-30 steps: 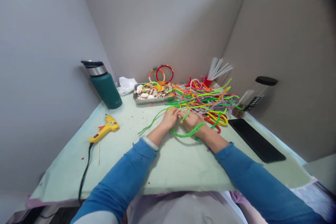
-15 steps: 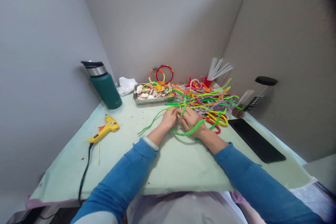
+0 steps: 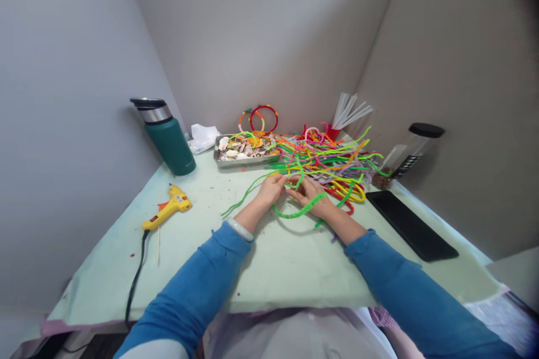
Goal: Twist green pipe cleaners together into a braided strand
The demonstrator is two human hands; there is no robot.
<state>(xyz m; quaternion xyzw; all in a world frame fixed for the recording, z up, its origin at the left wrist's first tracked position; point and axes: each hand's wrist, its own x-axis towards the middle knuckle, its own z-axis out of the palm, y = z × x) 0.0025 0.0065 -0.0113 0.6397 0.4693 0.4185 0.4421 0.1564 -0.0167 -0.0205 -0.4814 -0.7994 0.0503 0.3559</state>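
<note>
Near the middle of the table, my left hand [image 3: 272, 189] is closed, its fingertips pinching a bright green pipe cleaner [image 3: 298, 213]. My right hand [image 3: 306, 192] is closed on the same pipe cleaner, its fingertips close to those of my left. One part of the green stem rises in a small loop above my right hand, and a thicker curved part hangs below the hands and crosses in front of my right palm. Just behind the hands lies a heap of coloured pipe cleaners [image 3: 324, 151].
A metal tray [image 3: 248, 162] of shells stands behind my hands, with two wrapped rings [image 3: 264, 118] beyond it. At left are a green bottle [image 3: 170, 146] and a yellow glue gun [image 3: 168, 207] with a cord. A black phone [image 3: 410, 224] and clear bottle [image 3: 415, 148] are at right.
My right hand has turned slightly and its fingers have shifted. The small green loop has moved a little right, and the curved lower part has moved slightly left.
</note>
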